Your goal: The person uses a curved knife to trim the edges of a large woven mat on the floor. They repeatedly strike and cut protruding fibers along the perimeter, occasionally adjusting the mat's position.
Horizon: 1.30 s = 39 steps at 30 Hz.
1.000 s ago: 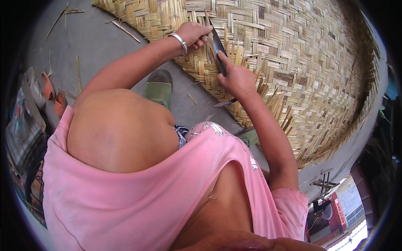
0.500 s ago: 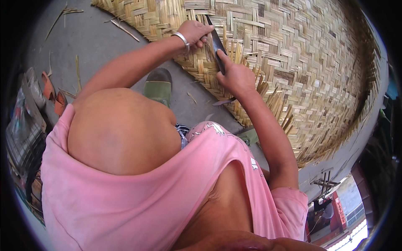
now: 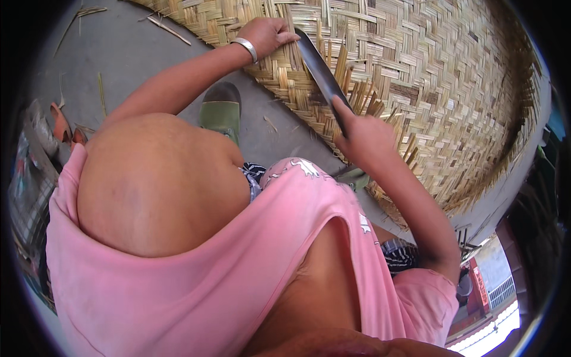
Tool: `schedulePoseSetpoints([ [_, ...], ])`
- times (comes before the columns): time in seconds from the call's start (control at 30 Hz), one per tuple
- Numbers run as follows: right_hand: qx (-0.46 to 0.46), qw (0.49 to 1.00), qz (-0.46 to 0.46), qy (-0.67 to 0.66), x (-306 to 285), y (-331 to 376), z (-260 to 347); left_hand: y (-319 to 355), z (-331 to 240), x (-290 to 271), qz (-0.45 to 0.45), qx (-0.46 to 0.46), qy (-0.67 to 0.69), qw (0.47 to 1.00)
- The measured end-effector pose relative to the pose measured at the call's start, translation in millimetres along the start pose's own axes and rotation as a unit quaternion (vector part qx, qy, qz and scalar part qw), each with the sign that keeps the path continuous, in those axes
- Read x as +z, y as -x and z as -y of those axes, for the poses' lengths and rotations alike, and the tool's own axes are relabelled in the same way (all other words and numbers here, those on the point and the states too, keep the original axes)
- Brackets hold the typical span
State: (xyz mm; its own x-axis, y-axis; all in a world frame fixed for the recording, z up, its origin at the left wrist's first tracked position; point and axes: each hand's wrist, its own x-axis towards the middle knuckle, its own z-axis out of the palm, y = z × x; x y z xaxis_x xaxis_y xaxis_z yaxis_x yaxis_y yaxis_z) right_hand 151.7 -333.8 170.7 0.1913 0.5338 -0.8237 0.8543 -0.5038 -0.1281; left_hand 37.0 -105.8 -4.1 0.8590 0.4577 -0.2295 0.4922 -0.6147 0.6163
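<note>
My right hand (image 3: 367, 141) is closed round the handle end of a long dark knife (image 3: 321, 74), its index finger laid along the blade. The blade slants up and left across a large woven mat (image 3: 416, 77) of split bamboo-like strips, its tip close to my left fingers. With a silver bracelet (image 3: 245, 49) at the wrist, my left hand (image 3: 269, 38) pinches a pale strip (image 3: 291, 18) near the mat's border. Loose strip ends (image 3: 351, 83) stand up from the weave beside the blade.
Grey floor (image 3: 148, 65) with scattered strip scraps (image 3: 168, 30) lies to the left. My green shoe (image 3: 220, 113) is beside the mat's edge. Orange footwear (image 3: 60, 124) and a plastic bag (image 3: 27, 160) sit at far left. The mat's right rim (image 3: 523, 119) curves upward.
My right hand has drawn the knife down and right, showing more blade near the left fingers. My left hand has shifted slightly up and left, still pinching.
</note>
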Motion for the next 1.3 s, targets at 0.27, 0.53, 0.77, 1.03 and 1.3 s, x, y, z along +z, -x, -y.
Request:
schedulePoseSetpoints([
  [0.27,0.018,0.932,0.095,-0.349,-46,77,-83,0,-17,-13,0.028,-0.051,0.053,0.997],
  [0.53,-0.003,0.809,0.055,-0.585,-30,85,-76,-1,-35,3,0.087,-0.136,0.544,0.824],
  [0.77,-0.011,0.780,0.093,-0.619,-24,85,-69,-5,-55,8,0.082,-0.183,0.472,0.858],
  [1.03,-0.102,0.780,0.123,-0.605,0,61,-61,8,-58,2,0.138,-0.148,0.383,0.901],
  [1.3,-0.008,0.836,0.137,-0.532,16,20,-53,11,-46,27,0.081,-0.229,0.293,0.925],
])
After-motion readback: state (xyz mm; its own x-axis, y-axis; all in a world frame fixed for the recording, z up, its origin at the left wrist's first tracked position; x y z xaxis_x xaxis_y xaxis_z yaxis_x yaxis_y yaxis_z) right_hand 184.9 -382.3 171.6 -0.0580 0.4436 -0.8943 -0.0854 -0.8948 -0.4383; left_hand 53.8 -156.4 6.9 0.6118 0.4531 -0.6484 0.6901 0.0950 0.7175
